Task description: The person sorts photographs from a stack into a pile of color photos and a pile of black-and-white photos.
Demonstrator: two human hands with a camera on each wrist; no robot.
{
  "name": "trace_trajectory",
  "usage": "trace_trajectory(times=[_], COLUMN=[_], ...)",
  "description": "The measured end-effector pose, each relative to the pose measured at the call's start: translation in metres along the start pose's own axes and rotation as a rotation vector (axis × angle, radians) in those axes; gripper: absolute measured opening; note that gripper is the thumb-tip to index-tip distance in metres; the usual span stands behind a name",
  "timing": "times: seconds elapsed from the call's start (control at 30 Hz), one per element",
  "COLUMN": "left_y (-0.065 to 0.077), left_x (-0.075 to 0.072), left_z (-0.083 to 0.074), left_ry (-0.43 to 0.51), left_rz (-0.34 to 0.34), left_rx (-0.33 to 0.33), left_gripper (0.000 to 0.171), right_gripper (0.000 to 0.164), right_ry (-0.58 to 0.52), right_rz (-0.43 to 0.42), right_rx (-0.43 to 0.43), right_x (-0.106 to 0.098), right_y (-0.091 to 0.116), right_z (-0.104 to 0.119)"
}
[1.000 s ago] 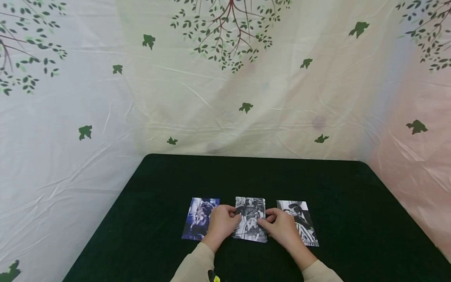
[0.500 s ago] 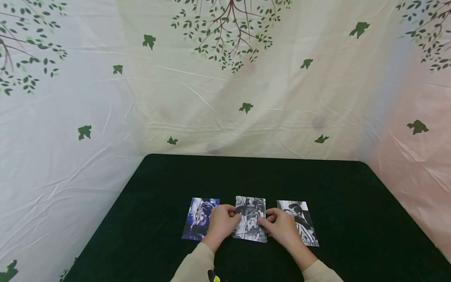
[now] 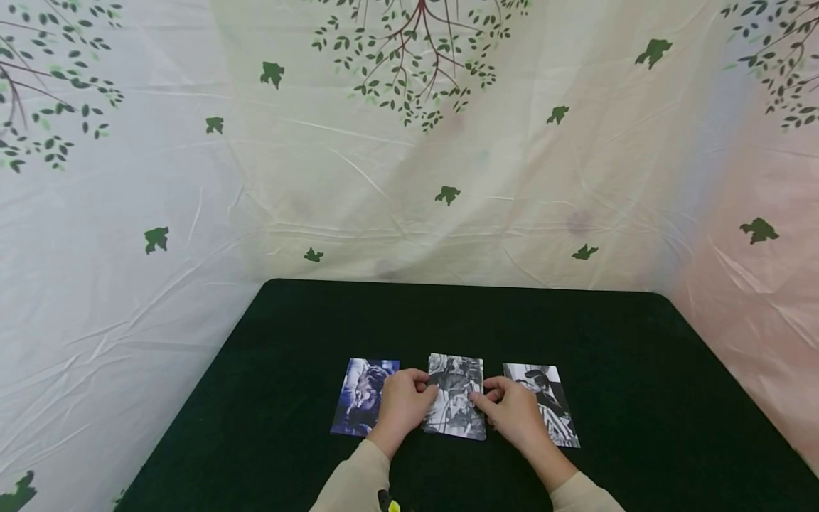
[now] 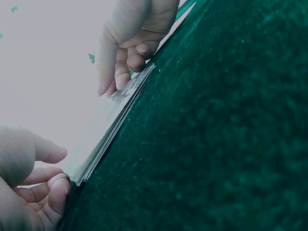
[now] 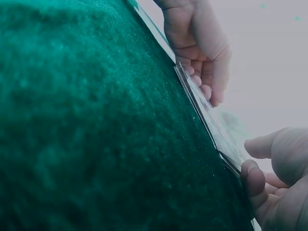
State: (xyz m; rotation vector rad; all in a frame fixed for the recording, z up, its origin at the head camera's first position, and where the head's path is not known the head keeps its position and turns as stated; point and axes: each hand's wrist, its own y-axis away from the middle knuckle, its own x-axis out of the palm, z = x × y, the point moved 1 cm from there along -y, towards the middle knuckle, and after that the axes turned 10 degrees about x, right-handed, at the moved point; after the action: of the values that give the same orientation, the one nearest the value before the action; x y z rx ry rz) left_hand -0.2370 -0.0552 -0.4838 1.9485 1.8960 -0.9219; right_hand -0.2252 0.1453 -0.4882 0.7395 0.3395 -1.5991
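Well, it's a small stack of photo cards (image 3: 455, 409) that has both hands busy, low at the dark green cloth (image 3: 461, 320), midway between two other prints. It should be light, I'd say, and fairly stiff for its thinness — more likely to bend at a corner or pick up a smudge than to break. Those faces look smooth, so the sheets would probably slide over one another if pushed unevenly. The sides are the sensible place to take hold, with fingers low at the edges and only a light thumb above, keeping the layers together without buckling them.

That is much how it's held: the left hand (image 3: 403, 402) pinches the left edge between thumb and curled fingers, and the right hand (image 3: 514, 412) grips the right edge in the same way. How firmly they press, I can't tell.

As for looks, the top card is a busy print in greys and whites, its subject too small to make out. From the wrists you see several thin layers along the near edge, not quite flush — and a sliver of a lower sheet peeks out at the far left corner. To the left lies a blue-tinted photo (image 3: 358, 395); to the right, a black-and-white portrait (image 3: 555, 402), partly behind the right hand.
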Motion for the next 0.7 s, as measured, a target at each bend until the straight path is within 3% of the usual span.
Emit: trace_trajectory(times=[0.2,0.7], left_y=[0.0003,0.0003], left_x=[-0.0004,0.0018], left_z=[-0.0026,-0.0058], left_ry=[-0.020,-0.039], left_rz=[-0.042,-0.120], left_rx=[0.011,0.031], left_gripper=[0.014,0.009], right_gripper=[0.035,0.020], right_ry=[-0.012,-0.163], right_rz=[-0.020,-0.063], right_rx=[-0.006,0.034], right_x=[-0.0010,-0.0035], right_y=[0.0001,-0.0005], right_z=[0.0006,0.0007])
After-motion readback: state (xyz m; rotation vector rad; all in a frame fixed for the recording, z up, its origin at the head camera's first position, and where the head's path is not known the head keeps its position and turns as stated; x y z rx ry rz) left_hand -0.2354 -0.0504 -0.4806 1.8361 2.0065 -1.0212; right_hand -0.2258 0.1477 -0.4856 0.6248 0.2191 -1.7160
